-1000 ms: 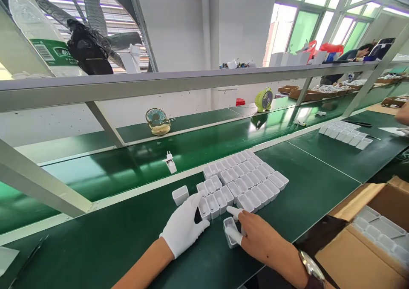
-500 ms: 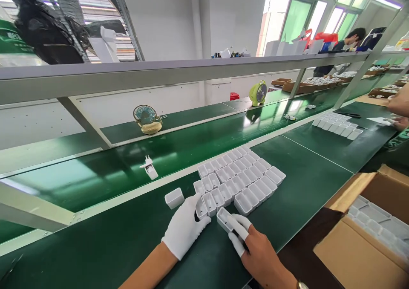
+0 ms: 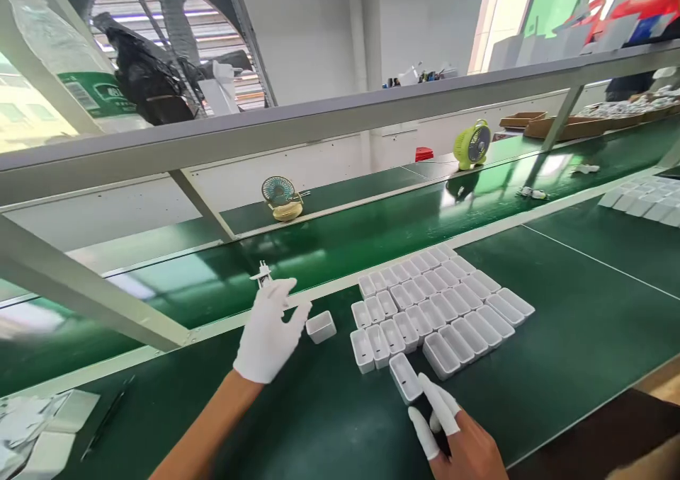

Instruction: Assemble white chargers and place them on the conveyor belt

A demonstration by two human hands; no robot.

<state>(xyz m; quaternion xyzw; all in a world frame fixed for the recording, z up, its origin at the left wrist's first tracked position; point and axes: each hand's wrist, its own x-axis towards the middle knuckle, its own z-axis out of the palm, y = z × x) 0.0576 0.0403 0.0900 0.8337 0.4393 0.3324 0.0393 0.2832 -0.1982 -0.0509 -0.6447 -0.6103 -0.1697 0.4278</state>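
My left hand (image 3: 272, 331), in a white glove, is raised over the edge of the green belt. Its thumb and fingers are apart and it holds nothing. Just behind its fingertips lies a white piece with plug prongs (image 3: 262, 272), partly hidden by the hand. My right hand (image 3: 451, 423) wears white finger covers. Its fingers are spread at the near corner of a single open white plastic case (image 3: 405, 379), which rests on the table in front of the rows of white cases (image 3: 436, 303). Another white case (image 3: 321, 327) stands alone beside my left hand.
A small dark-bladed fan (image 3: 280, 198) and a yellow-green fan (image 3: 472, 145) stand beyond the belt (image 3: 340, 232). White pieces (image 3: 47, 423) and a thin dark tool (image 3: 108, 418) lie at the lower left. A shelf beam (image 3: 340, 115) crosses above, with slanted supports (image 3: 90, 285).
My left hand has left the rows of cases and moved left and up to the plug piece. My right fingers have drawn back to the single case's near end. The view has turned left.
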